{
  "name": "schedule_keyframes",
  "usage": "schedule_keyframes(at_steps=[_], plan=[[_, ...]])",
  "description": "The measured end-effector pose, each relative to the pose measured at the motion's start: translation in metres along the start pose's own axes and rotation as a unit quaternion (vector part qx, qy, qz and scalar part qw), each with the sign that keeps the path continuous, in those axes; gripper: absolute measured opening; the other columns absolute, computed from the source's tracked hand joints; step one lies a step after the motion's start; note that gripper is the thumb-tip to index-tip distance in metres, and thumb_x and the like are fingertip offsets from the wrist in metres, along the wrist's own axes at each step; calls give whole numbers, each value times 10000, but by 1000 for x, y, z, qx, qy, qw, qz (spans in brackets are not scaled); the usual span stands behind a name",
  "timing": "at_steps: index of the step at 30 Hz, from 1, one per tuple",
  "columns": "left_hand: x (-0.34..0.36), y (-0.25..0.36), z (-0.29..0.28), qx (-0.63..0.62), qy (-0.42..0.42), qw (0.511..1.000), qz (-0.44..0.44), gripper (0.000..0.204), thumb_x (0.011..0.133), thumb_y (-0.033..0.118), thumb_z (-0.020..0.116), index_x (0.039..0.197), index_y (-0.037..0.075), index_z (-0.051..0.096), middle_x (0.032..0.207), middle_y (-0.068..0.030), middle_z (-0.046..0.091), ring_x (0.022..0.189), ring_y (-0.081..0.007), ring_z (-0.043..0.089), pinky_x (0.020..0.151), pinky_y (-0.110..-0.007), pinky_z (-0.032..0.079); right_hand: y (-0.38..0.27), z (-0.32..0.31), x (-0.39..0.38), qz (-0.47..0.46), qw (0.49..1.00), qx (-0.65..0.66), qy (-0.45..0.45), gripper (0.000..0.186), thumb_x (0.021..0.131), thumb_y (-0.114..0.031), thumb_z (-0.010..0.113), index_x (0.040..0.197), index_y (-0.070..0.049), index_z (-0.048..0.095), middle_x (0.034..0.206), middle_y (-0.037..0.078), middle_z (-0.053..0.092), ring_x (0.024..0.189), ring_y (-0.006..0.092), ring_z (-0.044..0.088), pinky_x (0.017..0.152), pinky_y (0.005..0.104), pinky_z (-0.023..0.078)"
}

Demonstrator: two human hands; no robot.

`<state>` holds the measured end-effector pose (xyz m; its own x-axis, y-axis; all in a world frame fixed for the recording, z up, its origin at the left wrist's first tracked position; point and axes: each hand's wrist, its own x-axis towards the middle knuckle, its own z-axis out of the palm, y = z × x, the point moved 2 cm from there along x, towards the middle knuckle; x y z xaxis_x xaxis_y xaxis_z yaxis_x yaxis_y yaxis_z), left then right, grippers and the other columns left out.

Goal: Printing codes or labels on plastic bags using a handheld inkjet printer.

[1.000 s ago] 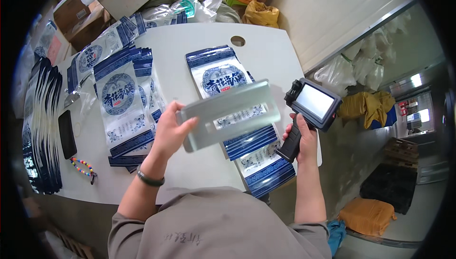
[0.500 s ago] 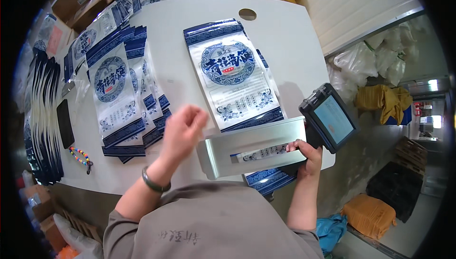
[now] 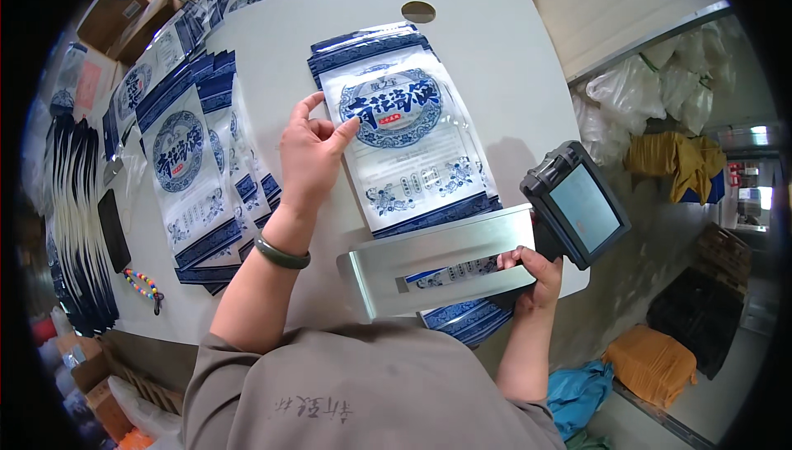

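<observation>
A stack of white and blue printed plastic bags (image 3: 412,149) lies in the middle of the white table. My left hand (image 3: 318,141) is at the stack's left edge, its thumb resting on the top bag and its index finger stretched apart from the thumb. A slotted silver metal plate (image 3: 445,240) covers the near end of the stack. At its right end my right hand (image 3: 538,275) grips the plate, fingertips showing in the slot. A black device with a screen (image 3: 577,207) adjoins the plate there. More bags (image 3: 470,318) stick out below the plate.
Several piles of similar bags (image 3: 186,161) cover the left of the white table (image 3: 495,54). Beside them lie a black phone (image 3: 114,229) and a beaded strap (image 3: 144,287). Boxes (image 3: 124,13) stand at the far left; wrapped bundles (image 3: 652,367) are on the floor at right.
My left hand has moved up and forward from beside the plate to the top bag, its fingers opening. My right hand stays at the plate. The view has shifted slightly.
</observation>
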<state>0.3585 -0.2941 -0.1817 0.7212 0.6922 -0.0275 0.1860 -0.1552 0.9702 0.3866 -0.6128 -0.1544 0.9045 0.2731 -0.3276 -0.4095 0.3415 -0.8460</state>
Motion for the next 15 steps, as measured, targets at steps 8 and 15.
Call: schedule_keyframes(at_steps=[8,15], plan=[[-15,51,-17,309,16,928,207,481,814,113,707,1264,50,549,604,-88,586,522,-195,563,536,-280,456,1,-2,2,7,1000,3,-7,489,649,-34,641,1113,50,513,699,131,584,572,231,592,576,364,509],[-16,35,-170,127,131,964,192,408,870,3,626,1268,67,562,997,25,641,552,19,317,490,-161,297,3,-3,1,18,1000,21,8,520,664,-34,644,1157,52,505,698,136,585,577,233,587,583,377,504]])
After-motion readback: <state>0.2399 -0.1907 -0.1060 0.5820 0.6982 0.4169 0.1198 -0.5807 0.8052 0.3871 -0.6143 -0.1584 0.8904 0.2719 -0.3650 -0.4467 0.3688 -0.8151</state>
